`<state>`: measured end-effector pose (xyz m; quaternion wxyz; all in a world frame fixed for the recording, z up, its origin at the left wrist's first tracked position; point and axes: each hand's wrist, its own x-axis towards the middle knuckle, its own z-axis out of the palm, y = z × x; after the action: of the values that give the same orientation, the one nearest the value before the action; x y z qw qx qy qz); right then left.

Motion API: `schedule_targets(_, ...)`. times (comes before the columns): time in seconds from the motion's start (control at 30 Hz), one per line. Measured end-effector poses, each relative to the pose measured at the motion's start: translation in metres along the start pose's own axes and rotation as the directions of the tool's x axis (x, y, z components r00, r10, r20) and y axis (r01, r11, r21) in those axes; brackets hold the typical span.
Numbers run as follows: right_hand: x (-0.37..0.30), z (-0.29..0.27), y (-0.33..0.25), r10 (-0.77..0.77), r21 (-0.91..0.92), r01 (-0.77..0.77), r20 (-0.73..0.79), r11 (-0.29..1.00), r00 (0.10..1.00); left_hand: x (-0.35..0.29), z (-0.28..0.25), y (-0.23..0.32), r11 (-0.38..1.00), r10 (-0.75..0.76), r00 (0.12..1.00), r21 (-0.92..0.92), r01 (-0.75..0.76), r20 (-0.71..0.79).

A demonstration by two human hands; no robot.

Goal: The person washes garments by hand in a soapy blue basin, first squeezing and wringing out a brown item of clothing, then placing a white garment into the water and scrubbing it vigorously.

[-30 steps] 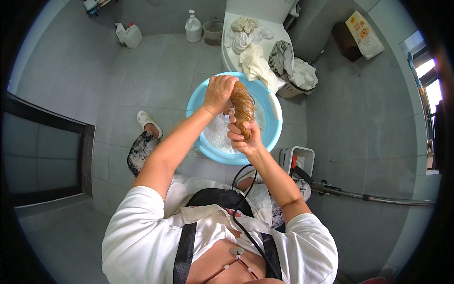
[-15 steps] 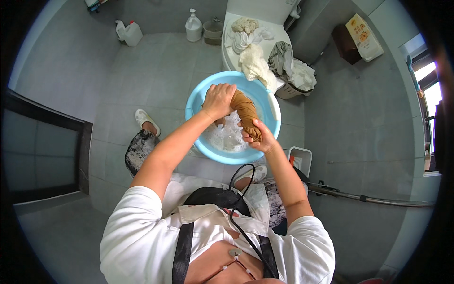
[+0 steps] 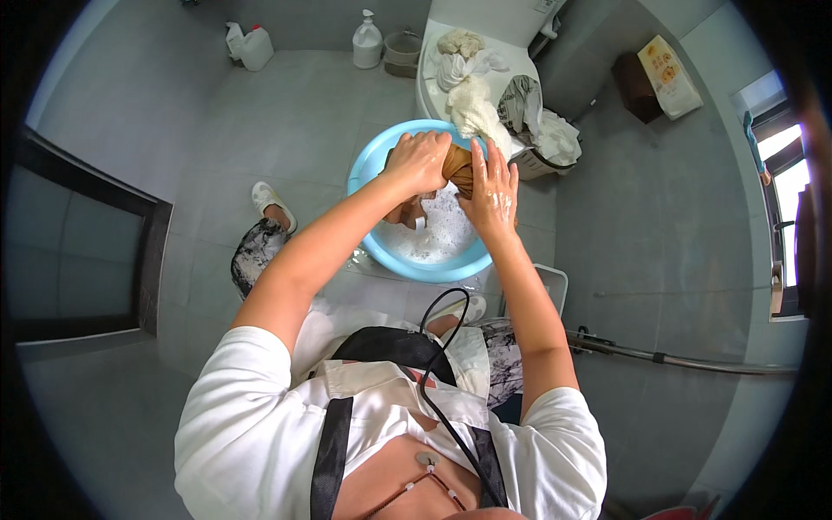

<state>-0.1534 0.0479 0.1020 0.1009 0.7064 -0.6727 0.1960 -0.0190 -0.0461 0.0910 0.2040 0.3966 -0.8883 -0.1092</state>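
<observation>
Above a round light-blue basin (image 3: 426, 274) I hold a wet brown garment (image 3: 458, 170) whose bunched part lies between my hands. My left hand (image 3: 419, 164) is closed round it, and a loose end hangs below toward the suds. My right hand (image 3: 494, 192) is open, its wet fingers stretched out over the right end of the garment; part of the cloth is hidden behind it. White foamy water (image 3: 440, 227) fills the basin.
Beyond the basin stands a white toilet (image 3: 432, 87) with cream and white clothes (image 3: 475, 106) on it. A laundry basket (image 3: 539, 163) holds more clothes beside it. A pump bottle (image 3: 367, 42), a small bucket (image 3: 402, 54) and a white jug (image 3: 255, 48) line the back wall.
My right hand has loosened from the twisted garment's end and its fingers have straightened upward. The garment's twist has partly undone, with a loose end showing below my left hand.
</observation>
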Motion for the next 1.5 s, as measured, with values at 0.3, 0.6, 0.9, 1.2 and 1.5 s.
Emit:
schedule_targets(0.3,0.021,-0.020,0.016,-0.091,0.069,0.093,-0.025,0.993,0.996,-0.046,0.012,-0.044,0.328,-0.140,0.976,-0.923,0.203,0.165)
schedule_targets(0.6,0.025,-0.033,0.004,-0.351,-0.106,0.336,-0.198,0.936,0.915,-0.091,0.029,-0.015,-0.949,0.063,0.687,-0.171,0.267,0.724)
schedule_targets(0.9,-0.007,-0.028,-0.010,-0.167,0.138,0.161,0.034,0.977,0.985,-0.052,0.036,-0.026,-0.871,-0.318,0.824,-0.488,-0.058,0.469)
schedule_targets(1.2,-0.025,0.009,0.022,0.025,0.623,-0.475,0.590,0.622,0.807,-0.022,0.041,-0.020,-0.719,-0.374,0.858,-0.694,-0.028,0.352)
schedule_targets(1.5,-0.035,0.027,0.015,-0.127,0.635,-0.773,0.766,0.000,0.630,-0.016,0.038,-0.010,-0.788,-0.379,0.748,-0.614,0.049,0.545)
